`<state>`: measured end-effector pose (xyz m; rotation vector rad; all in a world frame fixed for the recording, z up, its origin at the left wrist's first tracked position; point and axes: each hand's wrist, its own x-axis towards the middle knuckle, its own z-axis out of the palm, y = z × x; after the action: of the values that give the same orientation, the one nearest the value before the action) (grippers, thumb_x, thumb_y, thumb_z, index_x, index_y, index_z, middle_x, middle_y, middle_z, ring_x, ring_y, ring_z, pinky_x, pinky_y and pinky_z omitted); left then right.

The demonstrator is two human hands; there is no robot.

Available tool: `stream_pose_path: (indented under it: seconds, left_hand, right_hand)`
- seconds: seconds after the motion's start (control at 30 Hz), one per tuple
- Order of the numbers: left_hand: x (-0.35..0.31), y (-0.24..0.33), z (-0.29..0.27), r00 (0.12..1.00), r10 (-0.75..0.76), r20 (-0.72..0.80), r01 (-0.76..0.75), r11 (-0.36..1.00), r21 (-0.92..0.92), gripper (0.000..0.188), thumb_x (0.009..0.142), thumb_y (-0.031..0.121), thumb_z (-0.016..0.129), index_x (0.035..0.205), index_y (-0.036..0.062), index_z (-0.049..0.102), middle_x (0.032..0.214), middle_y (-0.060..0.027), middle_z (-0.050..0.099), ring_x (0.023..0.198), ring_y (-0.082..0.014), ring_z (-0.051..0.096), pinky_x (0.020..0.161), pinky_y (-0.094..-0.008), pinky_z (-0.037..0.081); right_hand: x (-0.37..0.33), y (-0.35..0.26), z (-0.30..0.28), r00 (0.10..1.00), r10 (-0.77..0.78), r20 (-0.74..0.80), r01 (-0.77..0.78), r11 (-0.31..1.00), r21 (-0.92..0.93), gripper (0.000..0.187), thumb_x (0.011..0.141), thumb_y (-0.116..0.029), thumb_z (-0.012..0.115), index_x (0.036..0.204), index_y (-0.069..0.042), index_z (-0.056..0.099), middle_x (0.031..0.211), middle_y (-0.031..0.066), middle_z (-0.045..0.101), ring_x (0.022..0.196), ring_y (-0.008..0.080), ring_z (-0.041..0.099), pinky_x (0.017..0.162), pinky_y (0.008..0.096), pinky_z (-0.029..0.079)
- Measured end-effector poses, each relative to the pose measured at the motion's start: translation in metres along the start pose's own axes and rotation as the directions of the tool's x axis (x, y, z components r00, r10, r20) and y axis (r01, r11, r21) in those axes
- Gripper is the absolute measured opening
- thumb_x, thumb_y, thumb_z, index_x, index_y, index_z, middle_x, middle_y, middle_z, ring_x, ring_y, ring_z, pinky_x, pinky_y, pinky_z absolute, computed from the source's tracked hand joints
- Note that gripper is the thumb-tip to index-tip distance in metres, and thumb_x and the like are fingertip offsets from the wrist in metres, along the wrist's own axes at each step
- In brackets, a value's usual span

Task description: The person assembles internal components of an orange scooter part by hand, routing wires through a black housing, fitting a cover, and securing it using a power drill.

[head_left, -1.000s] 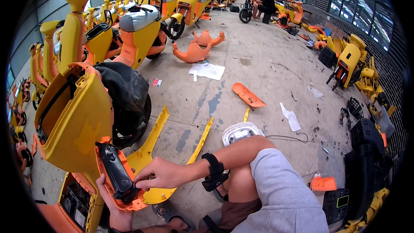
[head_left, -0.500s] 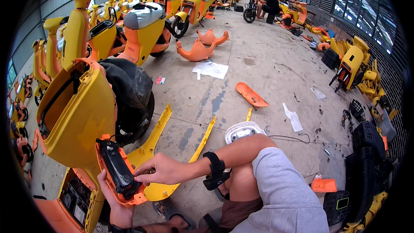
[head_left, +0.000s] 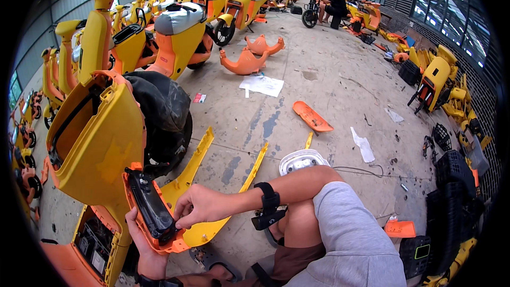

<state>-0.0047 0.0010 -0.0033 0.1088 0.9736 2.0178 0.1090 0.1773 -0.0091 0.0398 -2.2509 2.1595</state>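
Note:
My left hand point(head_left: 149, 250) grips the lower left side of an orange plastic housing point(head_left: 178, 245) and holds it tilted. A long, glossy black unit point(head_left: 151, 204) lies inside the housing. At the unit's lower right end is my right hand point(head_left: 204, 205), its thumb and fingers pinched together. Whatever the fingertips may hold is hidden. Just left of the housing stands a partly stripped scooter with a yellow body shell point(head_left: 98, 149). Its open orange floor section point(head_left: 109, 215) shows dark parts inside.
Yellow curved trim panels point(head_left: 212, 231) lie beyond my hands, near a white cover point(head_left: 303, 160). Farther out are an orange shell point(head_left: 312, 117) and orange fenders point(head_left: 244, 62). Scooters point(head_left: 180, 37) line the left. A person point(head_left: 334, 6) sits far off. Black crates point(head_left: 451, 167) stand right.
The orange housing with its black unit has shifted slightly to the right in my left hand. My right hand has moved a little the same way, staying at the unit's lower end.

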Motion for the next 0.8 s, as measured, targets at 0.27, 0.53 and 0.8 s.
stream_pose_path:
  seconds: [0.27, 0.53, 0.8]
  left_hand:
    - [0.000, -0.001, 0.004, 1.000, 0.031, 0.002, -0.031, 0.999, -0.023, 0.050, 0.096, 0.046, 0.049, 0.127, 0.0082, 0.061, 0.106, -0.0100, 0.072, 0.086, -0.0253, 0.073, 0.073, -0.0381, 0.063]
    - [-0.002, 0.000, 0.003, 0.999, -0.030, 0.032, 0.030, 0.999, -0.010, 0.052, 0.095, 0.048, 0.050, 0.125, 0.0077, 0.062, 0.101, -0.0153, 0.073, 0.084, -0.0284, 0.074, 0.074, -0.0417, 0.063]
    - [-0.002, 0.003, 0.002, 0.999, 0.024, -0.041, -0.025, 0.999, -0.026, 0.053, 0.096, 0.049, 0.049, 0.125, 0.0068, 0.062, 0.102, -0.0166, 0.072, 0.085, -0.0300, 0.074, 0.075, -0.0439, 0.064]
  right_hand:
    - [0.000, 0.002, -0.006, 0.996, -0.056, 0.075, 0.048, 0.994, 0.098, 0.025, 0.089, -0.013, 0.076, 0.105, 0.006, 0.072, 0.084, 0.0089, 0.076, 0.080, 0.0107, 0.072, 0.072, 0.0239, 0.054]
    - [0.000, -0.001, -0.006, 0.999, 0.001, 0.053, -0.002, 1.000, 0.010, 0.031, 0.093, -0.015, 0.072, 0.113, 0.009, 0.070, 0.086, 0.0104, 0.077, 0.081, 0.0112, 0.072, 0.077, 0.0255, 0.055]
    - [-0.006, -0.004, -0.001, 0.995, -0.103, -0.001, 0.102, 0.987, -0.125, 0.025, 0.094, -0.016, 0.072, 0.110, 0.003, 0.075, 0.087, 0.0089, 0.077, 0.080, 0.0102, 0.072, 0.075, 0.0250, 0.055]
